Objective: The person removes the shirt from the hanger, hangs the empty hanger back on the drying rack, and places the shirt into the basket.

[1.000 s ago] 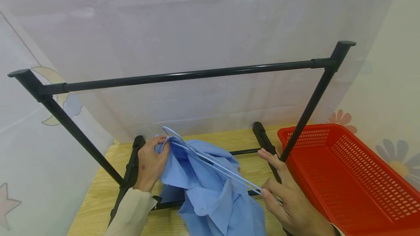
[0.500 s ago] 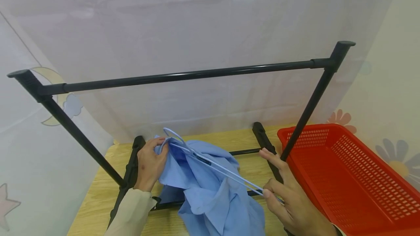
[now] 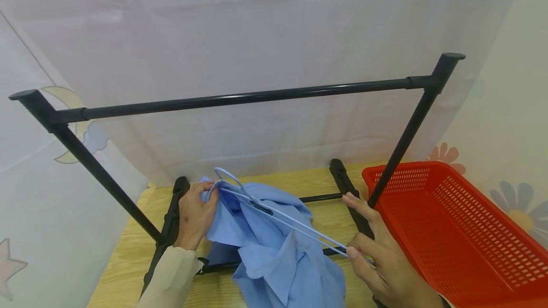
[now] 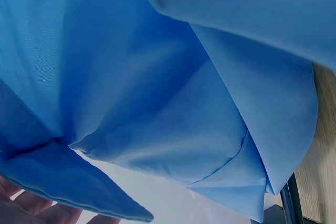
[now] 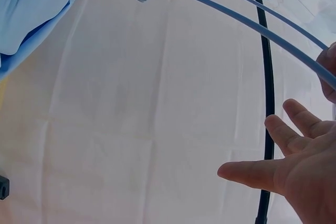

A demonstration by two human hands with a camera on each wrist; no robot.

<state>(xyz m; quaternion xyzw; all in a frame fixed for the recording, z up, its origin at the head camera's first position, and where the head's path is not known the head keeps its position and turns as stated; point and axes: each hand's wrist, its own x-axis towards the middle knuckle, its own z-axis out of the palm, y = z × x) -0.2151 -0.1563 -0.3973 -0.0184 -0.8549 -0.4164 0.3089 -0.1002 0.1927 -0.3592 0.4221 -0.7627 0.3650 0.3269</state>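
the left hand [image 3: 194, 215] pinches the edge of a light blue garment [image 3: 287, 265], which lies bunched between both hands and hides the middle of the black rack's [image 3: 257, 97] low bars, while the right hand [image 3: 385, 260] grips only the right end of a blue hanger [image 3: 262, 208], some fingers spread free of it. with so little held, the hanger could swivel or slip if the cloth drags on its left part, and the loose near folds could catch on those low bars if tugged.
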